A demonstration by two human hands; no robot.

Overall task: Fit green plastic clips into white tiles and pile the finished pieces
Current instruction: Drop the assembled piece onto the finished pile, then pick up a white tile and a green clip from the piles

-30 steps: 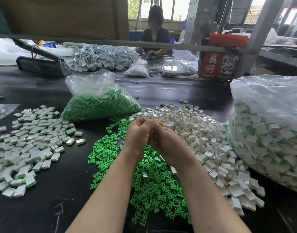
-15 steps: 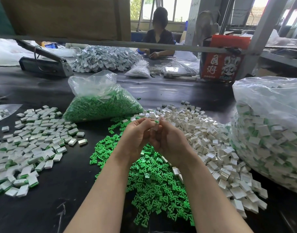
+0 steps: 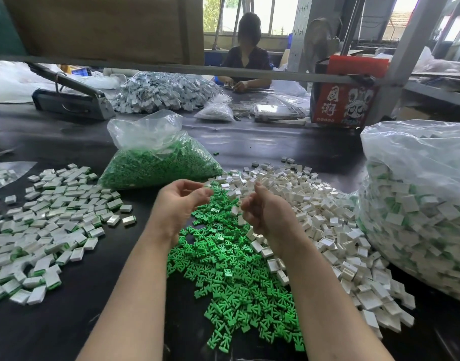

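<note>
The head view looks down on a dark counter (image 3: pixel 54 324) where both bare hands hover apart above the loose parts. The left hand (image 3: pixel 180 204) is raised over the far edge of the green clips (image 3: pixel 231 272), its fingers (image 3: pixel 205 194) loosely curled with the thumb near the fingertips; whether a clip is pinched there cannot be told, since that spot is blurred. The right hand (image 3: pixel 265 212) hangs over the seam between the green clips and the white tiles (image 3: pixel 325 222), its fingers curled inward toward the palm; a white piece shows just beside the fingertips, but it is unclear whether the hand holds it. The clips lie in a heap straight ahead between the forearms, and the tiles spread in a wide heap touching its right side. The finished pieces (image 3: pixel 51 220), white with green edges, lie scattered on the left of the counter, well apart from the hands. A clear bag of green clips (image 3: pixel 158 162) sits beyond the heap, and a large clear bag of assembled pieces (image 3: pixel 419 204) stands at the right edge.
</note>
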